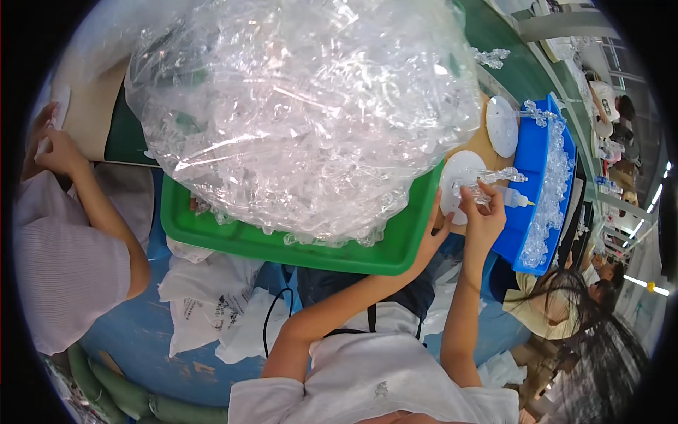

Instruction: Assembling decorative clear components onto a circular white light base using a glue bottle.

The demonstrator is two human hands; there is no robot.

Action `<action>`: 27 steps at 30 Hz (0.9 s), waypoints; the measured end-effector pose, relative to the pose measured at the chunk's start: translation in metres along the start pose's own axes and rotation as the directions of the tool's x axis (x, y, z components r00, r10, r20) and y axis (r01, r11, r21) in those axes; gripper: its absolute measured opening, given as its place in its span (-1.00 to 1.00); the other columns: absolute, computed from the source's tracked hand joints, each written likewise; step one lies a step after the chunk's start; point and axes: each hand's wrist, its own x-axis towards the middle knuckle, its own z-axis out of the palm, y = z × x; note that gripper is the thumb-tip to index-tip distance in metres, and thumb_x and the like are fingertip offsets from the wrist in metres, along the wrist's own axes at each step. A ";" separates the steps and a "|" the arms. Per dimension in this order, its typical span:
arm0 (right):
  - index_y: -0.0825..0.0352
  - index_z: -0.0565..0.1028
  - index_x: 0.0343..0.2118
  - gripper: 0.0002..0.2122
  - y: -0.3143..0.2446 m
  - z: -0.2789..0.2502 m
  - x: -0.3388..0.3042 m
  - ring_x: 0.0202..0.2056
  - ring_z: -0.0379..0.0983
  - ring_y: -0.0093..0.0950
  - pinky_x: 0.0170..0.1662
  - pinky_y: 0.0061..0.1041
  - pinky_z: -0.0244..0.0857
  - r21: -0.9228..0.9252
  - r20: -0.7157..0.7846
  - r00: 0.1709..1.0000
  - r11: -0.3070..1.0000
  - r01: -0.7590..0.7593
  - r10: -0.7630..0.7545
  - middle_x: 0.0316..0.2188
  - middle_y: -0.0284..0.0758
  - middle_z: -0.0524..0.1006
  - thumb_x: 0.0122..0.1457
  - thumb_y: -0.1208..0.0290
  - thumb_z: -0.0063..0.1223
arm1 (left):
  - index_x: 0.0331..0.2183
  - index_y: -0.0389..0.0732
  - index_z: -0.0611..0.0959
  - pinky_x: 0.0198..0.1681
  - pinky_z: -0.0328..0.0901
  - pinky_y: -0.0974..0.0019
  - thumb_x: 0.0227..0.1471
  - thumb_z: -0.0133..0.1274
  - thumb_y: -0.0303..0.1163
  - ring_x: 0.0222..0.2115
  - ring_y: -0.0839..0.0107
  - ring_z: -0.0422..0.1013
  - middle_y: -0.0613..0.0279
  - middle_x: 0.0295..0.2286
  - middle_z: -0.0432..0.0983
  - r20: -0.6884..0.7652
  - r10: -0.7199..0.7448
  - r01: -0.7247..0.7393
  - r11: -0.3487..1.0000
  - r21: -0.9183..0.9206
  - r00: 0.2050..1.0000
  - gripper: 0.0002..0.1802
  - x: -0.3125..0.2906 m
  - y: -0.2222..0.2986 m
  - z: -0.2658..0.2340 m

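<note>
My right hand [484,210] is closed in a pinch on a small clear plastic piece [478,192], over a white round disc [452,169]. The piece's exact shape is lost among the fingers. Beside the right rim of a green tray [282,256] is my left hand [432,237], its fingers apart and nothing visible between them. A large transparent bag [304,120] full of clear plastic pieces rests in the tray. Just beyond my right hand lie a branched clear plastic part [503,175] and a squeeze bottle [514,198] with a yellow tip.
On the right, a blue bin [531,166] holds many clear plastic pieces. A second white disc [502,127] lies near it. At the left, a co-worker's hands [60,148] hold something white. White plastic bags [205,300] hang below the tray, near a black cable [268,318].
</note>
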 end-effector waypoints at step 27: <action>0.49 0.43 -0.26 -0.68 -0.004 0.008 0.001 -0.58 0.42 -0.63 -0.54 -0.66 0.26 -0.088 -0.011 0.992 0.988 0.126 -0.127 -0.33 -0.26 0.51 0.01 0.39 0.26 | -0.16 -0.05 0.56 0.17 0.04 -0.01 -0.04 -0.04 -0.35 0.18 0.08 0.09 -0.11 0.12 0.18 -0.036 -0.113 0.115 0.993 0.031 0.993 -0.68 0.000 0.005 0.016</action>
